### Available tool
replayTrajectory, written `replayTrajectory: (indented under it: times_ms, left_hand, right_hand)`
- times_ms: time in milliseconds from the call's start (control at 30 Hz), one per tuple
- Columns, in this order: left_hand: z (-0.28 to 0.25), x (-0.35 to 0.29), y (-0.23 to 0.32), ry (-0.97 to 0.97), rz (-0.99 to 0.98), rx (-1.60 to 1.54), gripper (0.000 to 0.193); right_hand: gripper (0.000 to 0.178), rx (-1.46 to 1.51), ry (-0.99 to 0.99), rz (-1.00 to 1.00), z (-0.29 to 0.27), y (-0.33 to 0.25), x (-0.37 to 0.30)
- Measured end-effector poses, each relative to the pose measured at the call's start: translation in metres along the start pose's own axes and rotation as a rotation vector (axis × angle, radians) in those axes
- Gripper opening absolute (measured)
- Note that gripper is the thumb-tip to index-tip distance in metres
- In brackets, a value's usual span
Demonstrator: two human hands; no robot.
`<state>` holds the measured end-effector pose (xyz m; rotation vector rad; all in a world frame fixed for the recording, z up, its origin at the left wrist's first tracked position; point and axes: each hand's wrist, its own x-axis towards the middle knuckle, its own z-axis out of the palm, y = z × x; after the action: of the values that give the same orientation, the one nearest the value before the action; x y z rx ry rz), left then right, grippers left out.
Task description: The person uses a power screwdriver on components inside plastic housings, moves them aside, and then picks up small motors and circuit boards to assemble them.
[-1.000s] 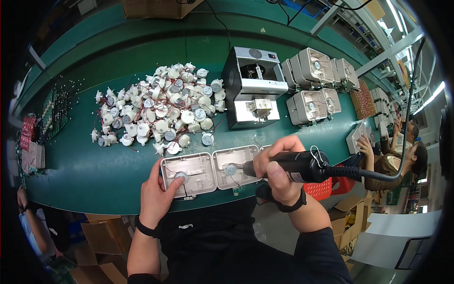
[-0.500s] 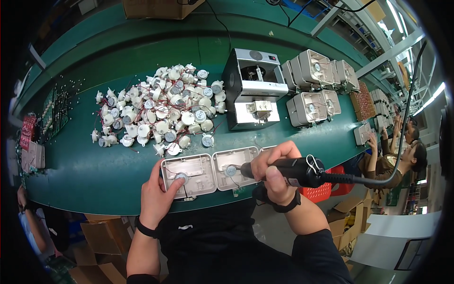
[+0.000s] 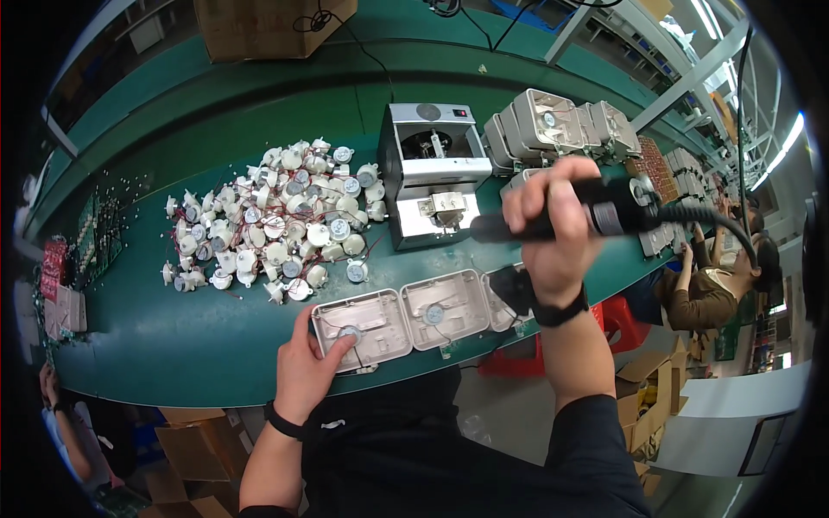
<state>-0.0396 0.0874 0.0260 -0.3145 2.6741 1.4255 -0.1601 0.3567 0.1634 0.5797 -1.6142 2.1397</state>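
Observation:
My left hand [image 3: 304, 367] grips the left edge of a white plastic housing [image 3: 387, 324]; the thumb presses on a small round wired part [image 3: 349, 334] inside it. A second white housing [image 3: 464, 298] adjoins it on the right, with another round part [image 3: 433, 313] seated inside. Beyond that lies a third housing [image 3: 500, 316], partly covered by my right wrist. My right hand [image 3: 560, 229] is wrapped round a black corded electric screwdriver [image 3: 617, 207], raised above the table and lying nearly level. Its tip points left, close to the screw feeder machine [image 3: 440, 177], blurred and apart from the housings.
A heap of white round wired parts [image 3: 276, 220] covers the table's left middle. Stacked housings [image 3: 553, 121] stand at the back right. Circuit boards [image 3: 95, 216] lie at the far left. The screwdriver's cable [image 3: 717, 216] runs off right. Co-workers [image 3: 721, 285] sit along the right side.
My right hand has lifted the screwdriver up and to the right, away from the second housing towards the screw feeder. My left hand stays on the first housing. The whole view has shifted.

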Motion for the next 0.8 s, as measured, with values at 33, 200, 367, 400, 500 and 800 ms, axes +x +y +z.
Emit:
replayTrajectory:
  times_ms: [33, 200, 367, 400, 500, 800]
  left_hand:
    - [0.004, 0.002, 0.004, -0.001, 0.002, 0.003, 0.072]
    - [0.016, 0.006, 0.016, -0.062, 0.045, -0.004, 0.072]
    - [0.016, 0.011, 0.008, -0.081, 0.087, -0.055, 0.070]
    - [0.016, 0.011, 0.006, -0.088, 0.099, -0.049, 0.070]
    - [0.015, 0.011, 0.005, -0.098, 0.123, -0.043, 0.070]
    - [0.017, 0.009, 0.008, -0.082, 0.145, -0.011, 0.066]
  right_hand:
    - [0.018, -0.034, 0.020, 0.001, -0.001, 0.008, 0.009]
    - [0.016, -0.134, 0.035, 0.073, -0.001, 0.019, 0.027]
    - [0.021, 0.098, -0.031, 0.208, -0.001, -0.013, -0.016]
    - [0.021, 0.100, -0.036, 0.216, 0.001, -0.019, -0.032]
    - [0.028, 0.113, -0.101, 0.236, 0.005, -0.029, -0.066]
    - [0.034, -0.089, -0.170, 0.278, 0.004, -0.005, -0.092]
